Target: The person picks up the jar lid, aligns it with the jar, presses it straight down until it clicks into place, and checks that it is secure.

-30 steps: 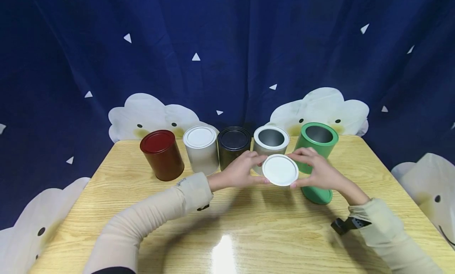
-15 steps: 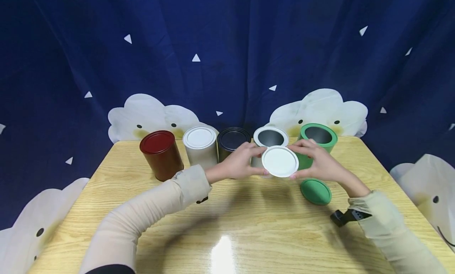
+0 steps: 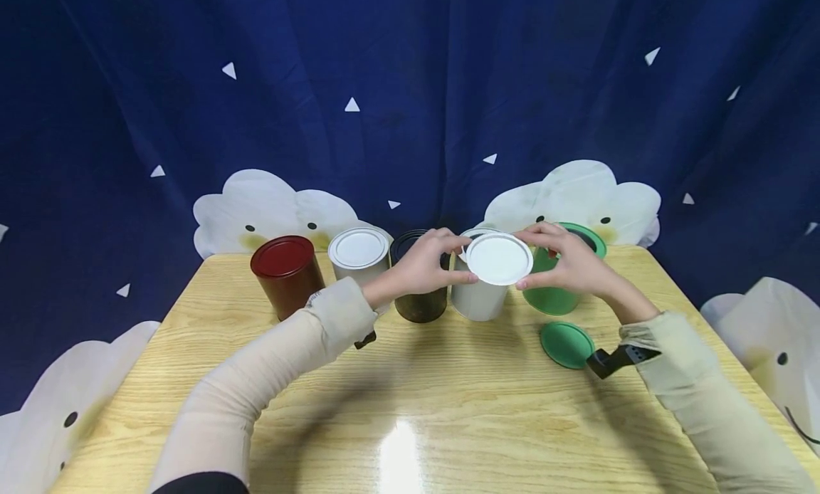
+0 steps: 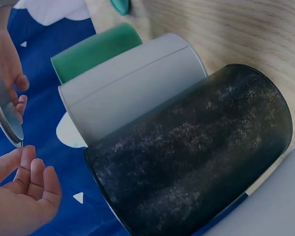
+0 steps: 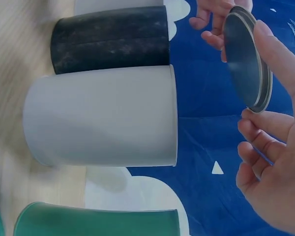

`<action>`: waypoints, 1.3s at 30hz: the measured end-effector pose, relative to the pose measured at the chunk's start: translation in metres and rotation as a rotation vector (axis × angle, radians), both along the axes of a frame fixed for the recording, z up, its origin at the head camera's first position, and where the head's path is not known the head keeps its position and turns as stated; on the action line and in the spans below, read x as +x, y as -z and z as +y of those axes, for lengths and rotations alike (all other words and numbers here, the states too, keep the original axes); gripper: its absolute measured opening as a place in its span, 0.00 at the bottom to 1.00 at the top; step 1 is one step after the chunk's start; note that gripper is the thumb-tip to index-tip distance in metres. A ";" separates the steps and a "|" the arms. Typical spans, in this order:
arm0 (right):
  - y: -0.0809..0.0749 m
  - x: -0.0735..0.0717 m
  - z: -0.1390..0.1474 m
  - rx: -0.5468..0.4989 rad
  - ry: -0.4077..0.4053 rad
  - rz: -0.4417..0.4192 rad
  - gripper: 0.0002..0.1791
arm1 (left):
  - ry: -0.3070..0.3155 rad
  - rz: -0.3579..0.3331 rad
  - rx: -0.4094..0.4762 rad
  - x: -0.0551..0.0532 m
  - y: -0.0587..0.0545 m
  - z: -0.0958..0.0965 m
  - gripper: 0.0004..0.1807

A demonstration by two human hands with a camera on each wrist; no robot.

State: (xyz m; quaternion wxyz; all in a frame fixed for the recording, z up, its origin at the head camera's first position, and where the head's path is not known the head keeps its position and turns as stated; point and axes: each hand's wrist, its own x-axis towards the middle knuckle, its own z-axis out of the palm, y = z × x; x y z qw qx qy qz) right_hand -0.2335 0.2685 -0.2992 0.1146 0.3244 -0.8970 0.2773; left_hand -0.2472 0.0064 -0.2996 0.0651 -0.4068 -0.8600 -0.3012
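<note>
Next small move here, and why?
Probably lower the white lid onto the open white can, keeping it level. The left hand and right hand hold opposite sides of its edge; the right wrist view shows it above the can's rim, not touching.

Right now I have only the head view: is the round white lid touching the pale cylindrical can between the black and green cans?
Observer: No. In the right wrist view, dark blue cloth shows in a gap between the round white lid and the pale cylindrical can.
Operator: What does the face turned away from me look like?
Observer: Its underside is grey, as the right wrist view shows.
</note>
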 end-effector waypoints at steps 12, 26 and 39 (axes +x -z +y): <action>-0.010 -0.021 -0.002 -0.013 0.024 -0.125 0.38 | 0.023 -0.040 0.054 -0.022 -0.004 0.001 0.29; -0.011 -0.043 -0.004 -0.034 0.093 -0.174 0.37 | -0.032 -0.008 0.003 -0.046 -0.003 0.009 0.31; -0.004 -0.055 -0.003 -0.012 0.111 -0.266 0.37 | -0.045 -0.027 -0.043 -0.063 0.005 0.013 0.30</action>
